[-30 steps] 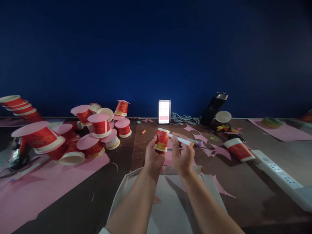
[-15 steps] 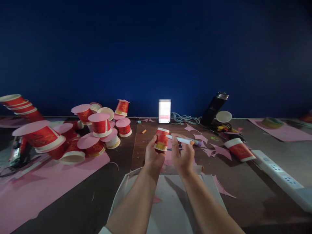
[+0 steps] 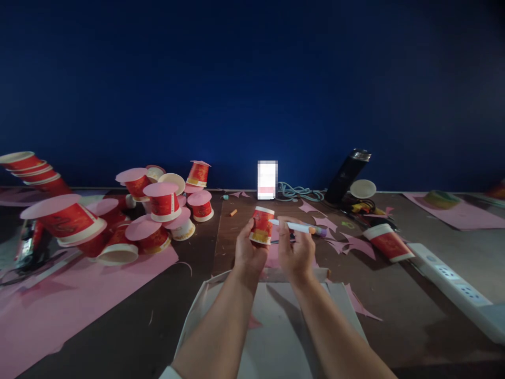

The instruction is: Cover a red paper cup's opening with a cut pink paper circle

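Observation:
In the middle of the head view, my left hand (image 3: 249, 251) is wrapped round a red paper cup (image 3: 261, 223) with a gold band low on its side. The cup is nearly upright, its white rim at the top. My right hand (image 3: 296, 250) grips a slim white pen (image 3: 296, 227) with an orange end. The pen lies almost level, its left end at the cup's right side; whether it touches I cannot tell. Below my forearms is a shallow white box (image 3: 276, 316) with a pink scrap inside.
Several red cups with pink paper discs (image 3: 161, 191) crowd the left, by a pink sheet (image 3: 98, 300). A lit phone (image 3: 267, 180) stands by the blue wall. To the right are pink scraps (image 3: 361, 246), a black flask (image 3: 347, 176), a tipped cup (image 3: 389, 243) and a power strip (image 3: 450, 284).
Almost nothing differs. My right hand and the pen have shifted very slightly, and the pen's angle is nearly the same. My left hand keeps the cup in place.

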### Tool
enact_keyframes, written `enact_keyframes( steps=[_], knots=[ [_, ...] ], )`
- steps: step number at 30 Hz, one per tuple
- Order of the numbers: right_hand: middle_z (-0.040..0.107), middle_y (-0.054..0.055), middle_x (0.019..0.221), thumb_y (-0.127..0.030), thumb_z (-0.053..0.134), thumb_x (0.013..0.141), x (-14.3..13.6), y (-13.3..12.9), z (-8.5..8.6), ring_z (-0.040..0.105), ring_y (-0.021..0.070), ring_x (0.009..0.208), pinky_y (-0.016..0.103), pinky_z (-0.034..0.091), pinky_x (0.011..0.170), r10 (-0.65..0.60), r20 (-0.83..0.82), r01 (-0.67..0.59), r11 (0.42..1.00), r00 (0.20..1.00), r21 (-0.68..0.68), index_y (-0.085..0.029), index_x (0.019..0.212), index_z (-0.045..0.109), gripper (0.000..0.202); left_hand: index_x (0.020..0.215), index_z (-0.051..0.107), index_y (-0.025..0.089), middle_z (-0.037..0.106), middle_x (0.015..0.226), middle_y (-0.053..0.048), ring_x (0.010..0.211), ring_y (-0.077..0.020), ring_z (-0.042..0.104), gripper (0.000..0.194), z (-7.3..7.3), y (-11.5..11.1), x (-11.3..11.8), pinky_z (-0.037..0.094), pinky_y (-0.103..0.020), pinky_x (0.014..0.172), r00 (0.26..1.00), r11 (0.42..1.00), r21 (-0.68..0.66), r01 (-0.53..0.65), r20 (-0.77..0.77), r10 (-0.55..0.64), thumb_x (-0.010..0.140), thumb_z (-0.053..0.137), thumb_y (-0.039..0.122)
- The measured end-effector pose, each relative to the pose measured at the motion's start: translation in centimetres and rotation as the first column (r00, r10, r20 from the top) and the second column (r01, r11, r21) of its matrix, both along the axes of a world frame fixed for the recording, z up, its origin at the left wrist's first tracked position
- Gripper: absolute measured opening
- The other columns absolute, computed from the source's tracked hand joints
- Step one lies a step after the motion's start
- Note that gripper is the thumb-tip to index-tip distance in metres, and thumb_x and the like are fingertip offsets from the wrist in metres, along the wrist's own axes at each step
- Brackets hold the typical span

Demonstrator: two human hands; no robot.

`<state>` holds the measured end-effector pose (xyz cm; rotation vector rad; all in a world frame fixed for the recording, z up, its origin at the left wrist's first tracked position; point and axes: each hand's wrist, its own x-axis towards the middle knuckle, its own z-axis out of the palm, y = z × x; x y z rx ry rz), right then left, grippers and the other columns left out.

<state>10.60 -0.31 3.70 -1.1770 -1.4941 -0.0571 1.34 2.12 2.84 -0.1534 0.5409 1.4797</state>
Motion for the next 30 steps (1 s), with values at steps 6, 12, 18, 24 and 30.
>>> enact_keyframes(
  steps=[6,12,18,24,30],
  knots=[
    [0.069,0.007,0.092,-0.025,0.049,0.089,0.10,-0.02,0.22,0.064,0.0203,0.089,0.037,0.047,0.081,0.009,-0.018,-0.008,0.999,1.000,0.043,-0.019,0.095,0.064,0.017,0.084,0.062,0.015,0.068,0.081,-0.002,0.069,-0.0094,0.063,0.005,-0.04,0.04,0.00,0.049,-0.021,0.070,1.000,1.000,0.000,0.007,-0.005,-0.007,0.079,0.061,0.015],
    [0.069,0.007,0.096,-0.024,0.048,0.090,0.09,0.09,0.20,0.064,0.0202,0.090,0.038,0.047,0.082,0.032,-0.013,-0.031,0.999,0.999,0.029,-0.019,0.097,0.063,0.018,0.084,0.063,0.014,0.067,0.080,-0.002,0.068,-0.0094,0.063,0.005,-0.14,0.14,0.00,0.049,-0.021,0.071,1.000,1.000,0.019,0.022,0.001,-0.022,0.080,0.060,0.016],
    [0.069,0.008,0.098,-0.023,0.048,0.090,-0.09,-0.04,0.14,0.063,0.0202,0.092,0.038,0.047,0.084,0.072,0.003,-0.072,0.996,0.997,0.047,-0.019,0.098,0.064,0.018,0.084,0.063,0.013,0.068,0.081,-0.003,0.069,-0.0107,0.064,0.007,-0.27,0.14,-0.02,0.049,-0.023,0.072,1.000,1.000,0.014,0.024,0.006,-0.024,0.079,0.061,0.015],
    [0.069,0.008,0.095,-0.024,0.049,0.089,-0.44,-0.19,0.26,0.062,0.0205,0.091,0.038,0.045,0.084,0.100,0.062,-0.102,0.994,0.993,0.032,-0.019,0.098,0.064,0.018,0.088,0.063,0.012,0.069,0.083,-0.005,0.070,-0.0118,0.065,0.011,-0.63,0.11,0.04,0.050,-0.023,0.070,0.999,0.996,0.066,0.052,-0.002,-0.052,0.079,0.060,0.018],
    [0.069,0.008,0.095,-0.023,0.049,0.089,-0.41,-0.13,0.07,0.062,0.0203,0.090,0.038,0.045,0.084,0.096,0.069,-0.099,0.994,0.993,0.035,-0.019,0.098,0.064,0.018,0.085,0.063,0.012,0.068,0.080,-0.004,0.068,-0.0112,0.064,0.008,-0.41,-0.01,0.05,0.050,-0.022,0.068,0.999,0.997,0.062,0.045,-0.006,-0.045,0.078,0.060,0.016]
  ],
)
